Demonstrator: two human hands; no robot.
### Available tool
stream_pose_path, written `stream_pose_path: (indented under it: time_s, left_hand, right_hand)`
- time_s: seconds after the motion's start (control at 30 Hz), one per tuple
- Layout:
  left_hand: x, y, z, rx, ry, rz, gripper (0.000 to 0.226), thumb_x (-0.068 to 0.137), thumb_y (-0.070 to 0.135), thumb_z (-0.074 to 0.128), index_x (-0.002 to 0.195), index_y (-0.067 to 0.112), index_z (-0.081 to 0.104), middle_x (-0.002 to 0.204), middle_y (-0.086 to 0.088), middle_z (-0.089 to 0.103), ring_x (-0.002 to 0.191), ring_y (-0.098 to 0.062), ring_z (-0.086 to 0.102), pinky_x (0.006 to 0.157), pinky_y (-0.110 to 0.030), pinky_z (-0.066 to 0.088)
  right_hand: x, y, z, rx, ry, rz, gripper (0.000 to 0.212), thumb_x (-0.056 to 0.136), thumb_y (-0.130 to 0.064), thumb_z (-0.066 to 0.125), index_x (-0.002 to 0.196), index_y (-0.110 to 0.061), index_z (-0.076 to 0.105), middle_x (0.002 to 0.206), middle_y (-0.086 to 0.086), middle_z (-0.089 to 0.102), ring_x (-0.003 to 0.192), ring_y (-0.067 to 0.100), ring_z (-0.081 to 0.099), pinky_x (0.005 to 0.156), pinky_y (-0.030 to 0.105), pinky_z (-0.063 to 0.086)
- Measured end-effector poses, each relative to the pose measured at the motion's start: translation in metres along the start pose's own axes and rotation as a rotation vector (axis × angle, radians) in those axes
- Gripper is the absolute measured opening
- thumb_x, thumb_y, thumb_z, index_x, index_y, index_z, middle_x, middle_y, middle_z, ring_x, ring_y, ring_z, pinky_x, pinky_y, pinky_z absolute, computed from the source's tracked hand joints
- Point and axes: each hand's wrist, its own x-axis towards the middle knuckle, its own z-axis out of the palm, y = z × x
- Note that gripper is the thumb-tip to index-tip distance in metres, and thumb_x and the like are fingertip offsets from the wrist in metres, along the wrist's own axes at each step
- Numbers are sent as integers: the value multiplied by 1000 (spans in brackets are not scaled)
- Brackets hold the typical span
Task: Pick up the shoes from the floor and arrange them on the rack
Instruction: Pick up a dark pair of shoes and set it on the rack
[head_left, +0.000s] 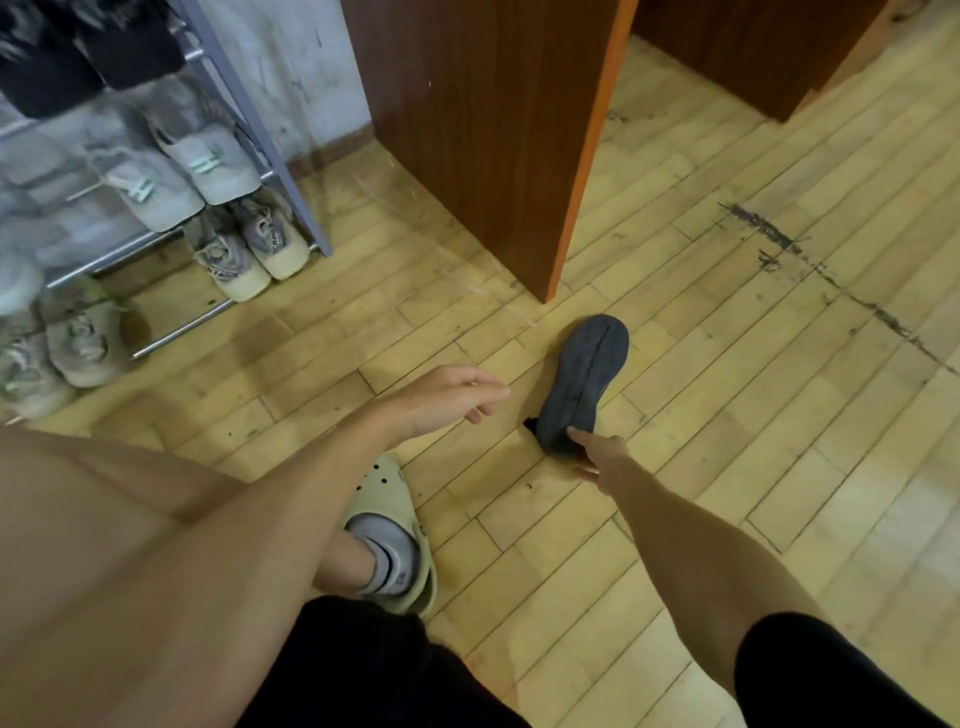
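Note:
A dark grey shoe (582, 384) is turned sole-up just above the wooden floor, near the corner of a brown cabinet. My right hand (597, 452) grips it at the heel end, thumb on the sole. My left hand (447, 397) hovers left of the shoe with loosely curled fingers and holds nothing. The metal shoe rack (291, 156) stands at the upper left. It carries black shoes on top, a white pair (176, 166) below them and a grey pair (249, 249) on the lowest rail.
A brown wooden cabinet (493, 130) stands between the rack and the open floor on the right. Worn sneakers (57, 348) sit at the rack's lower left. My foot in a cream clog (395, 540) is planted below my left hand.

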Motion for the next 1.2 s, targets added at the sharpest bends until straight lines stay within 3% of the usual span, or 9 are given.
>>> stream_pose_path:
  time_s: [0.17, 0.3, 0.4, 0.57, 0.63, 0.7, 0.77, 1.1, 1.2]
  left_hand:
    - [-10, -21, -13, 7, 59, -91, 43, 86, 52, 54, 122, 28, 59, 106, 8, 67, 99, -7, 63, 86, -27, 44]
    - [-11, -32, -21, -22, 182, -159, 50, 87, 46, 56, 130, 22, 55, 115, 6, 64, 107, -13, 60, 96, -34, 44]
    - [-12, -37, -28, -20, 354, -222, 59, 86, 42, 56, 140, 22, 43, 135, -3, 52, 121, -23, 52, 100, -38, 42]
    - [-12, -46, -41, -90, 500, -262, 57, 86, 39, 56, 139, 20, 43, 135, -4, 53, 118, -22, 52, 83, -28, 37]
    - [-12, -51, -46, -111, 517, -284, 62, 85, 39, 56, 142, 19, 39, 140, -6, 49, 123, -25, 49, 84, -28, 36]
    - [-13, -58, -50, -141, 528, -308, 64, 86, 37, 55, 144, 18, 36, 141, -8, 48, 124, -27, 50, 88, -31, 38]
    - [-14, -65, -54, -145, 526, -329, 62, 87, 36, 54, 143, 17, 37, 138, -8, 50, 119, -27, 54, 92, -33, 41]
    - [-2, -77, -61, -151, 467, -349, 50, 88, 35, 52, 135, 19, 49, 138, -5, 52, 124, -25, 50, 92, -32, 40]
    - [4, -79, -64, -176, 474, -347, 48, 86, 35, 52, 132, 21, 52, 133, -4, 55, 118, -24, 53, 86, -31, 41]
  right_hand:
    - [-21, -5, 42, 214, -128, -22, 40, 74, -13, 81, 98, -6, 49, 112, 12, 58, 91, 26, 63, 76, 35, 56]
    - [-39, -3, 82, -30, -221, -127, 51, 71, -17, 83, 110, -8, 51, 117, 13, 62, 85, 22, 64, 51, 29, 57]
    - [-45, -9, 101, -409, -112, -341, 54, 69, -30, 82, 112, -12, 55, 108, 8, 63, 92, 26, 64, 70, 38, 60]
    - [-44, -28, 114, -997, 200, -856, 57, 74, -32, 75, 125, -14, 55, 117, 7, 56, 106, 28, 55, 91, 41, 47]
    - [-40, -30, 115, -1209, 132, -1008, 58, 77, -36, 74, 127, -14, 56, 121, 8, 53, 112, 28, 50, 98, 39, 40]
    - [-35, -30, 115, -1309, -142, -966, 46, 81, -40, 71, 118, -15, 64, 118, 7, 55, 109, 25, 53, 90, 32, 42]
    - [-28, -32, 114, -1333, -244, -919, 35, 84, -41, 68, 109, -16, 68, 116, 6, 58, 103, 20, 55, 81, 27, 43]
    - [-6, -68, 128, -1345, 134, -593, 76, 82, -32, 71, 142, -7, 30, 143, 19, 33, 133, 40, 32, 107, 52, 32]
    - [-3, -76, 122, -1407, 3, -376, 69, 84, -28, 70, 139, -1, 36, 135, 19, 45, 120, 36, 51, 91, 44, 49]
